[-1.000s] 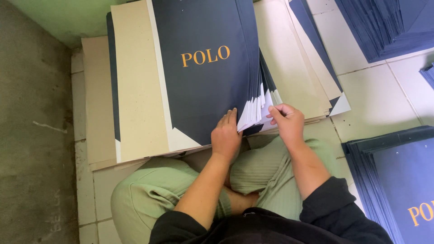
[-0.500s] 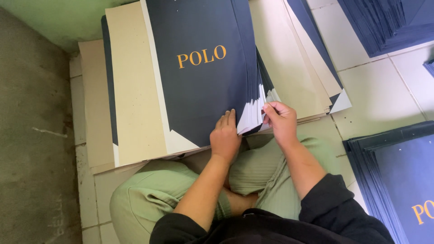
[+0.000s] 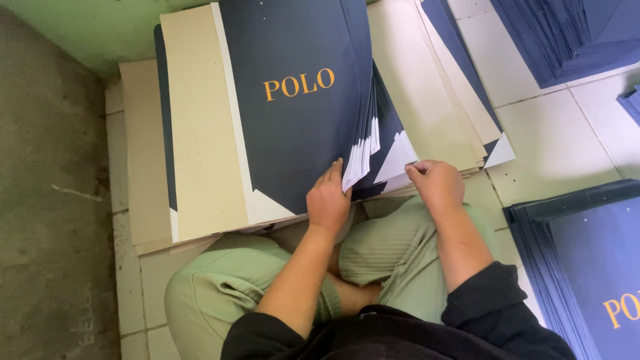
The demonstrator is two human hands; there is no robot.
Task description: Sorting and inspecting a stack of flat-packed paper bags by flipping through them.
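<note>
Underfoot pale floor tiles (image 3: 553,140), bare concrete strip (image 3: 47,200), green wall (image 3: 100,27).

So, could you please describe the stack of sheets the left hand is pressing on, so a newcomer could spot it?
On the tiled floor, before the seated person's knees, lies a pile of beige boards. On it sits the dark navy stack, gold-lettered, its edge fanned under the left hand, unlike the untouched navy piles farther right.

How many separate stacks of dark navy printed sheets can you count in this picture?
3. One fanned stack lies under both hands, one stack sits at the top right, and one at the lower right. More may lie outside the picture.
</note>
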